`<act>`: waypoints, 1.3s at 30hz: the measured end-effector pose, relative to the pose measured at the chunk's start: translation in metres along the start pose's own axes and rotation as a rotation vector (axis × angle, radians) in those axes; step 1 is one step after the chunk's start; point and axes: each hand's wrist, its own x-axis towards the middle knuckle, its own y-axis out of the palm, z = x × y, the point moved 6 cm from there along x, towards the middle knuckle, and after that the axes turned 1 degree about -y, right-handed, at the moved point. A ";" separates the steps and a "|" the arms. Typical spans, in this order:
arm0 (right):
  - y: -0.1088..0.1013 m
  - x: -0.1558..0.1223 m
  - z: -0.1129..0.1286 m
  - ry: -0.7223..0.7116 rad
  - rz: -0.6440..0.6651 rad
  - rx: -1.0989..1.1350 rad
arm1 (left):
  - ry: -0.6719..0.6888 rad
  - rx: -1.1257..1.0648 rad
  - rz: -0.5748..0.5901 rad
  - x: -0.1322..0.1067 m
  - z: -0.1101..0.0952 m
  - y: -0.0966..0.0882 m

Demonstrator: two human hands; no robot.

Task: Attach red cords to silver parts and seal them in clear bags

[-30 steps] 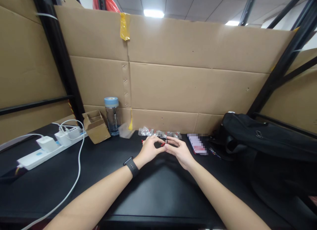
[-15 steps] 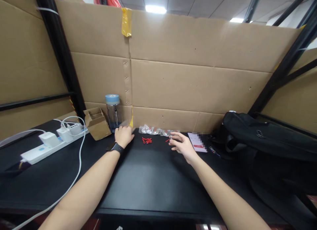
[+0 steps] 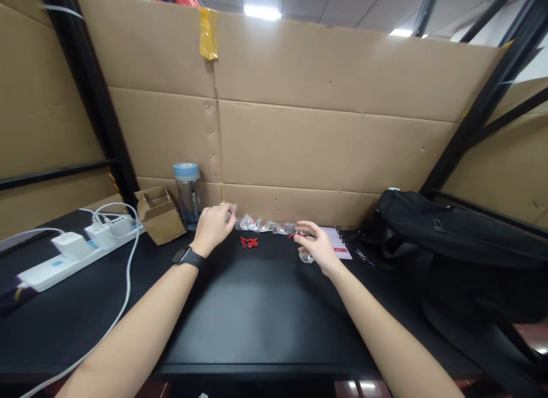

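My left hand, with a dark watch on its wrist, is closed in a pinch on a small clear plastic bag, just above the table near the bottle. A row of clear plastic packets with red bits inside lies at the foot of the cardboard wall, between my hands. In front of the row sits a small heap of red cords. My right hand has its fingers curled around a red cord. Below those fingers shows a clear, round, shiny piece; whether it joins the cord is unclear.
A blue-lidded bottle and an opened cardboard box stand at left, beside a white power strip with a trailing cable. Right of my right hand are a white-and-red card and a black bag.
My left hand has risen slightly and now pinches a clear bag. The clear round piece has come into view under my right hand. The camera view has shifted a little.
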 end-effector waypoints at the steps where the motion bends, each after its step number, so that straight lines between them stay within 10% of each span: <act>1: -0.003 0.001 0.002 -0.011 -0.014 -0.004 | 0.107 -0.102 0.015 -0.002 -0.018 0.000; 6: -0.019 0.006 0.009 -0.078 -0.073 -0.102 | 0.517 -0.335 0.253 -0.038 -0.112 0.012; 10: -0.026 0.010 0.012 -0.147 -0.062 -0.216 | 0.653 -0.427 0.485 -0.069 -0.145 0.025; 39: -0.004 -0.020 0.017 -0.219 0.469 -1.000 | 0.629 -0.406 0.536 -0.074 -0.135 0.048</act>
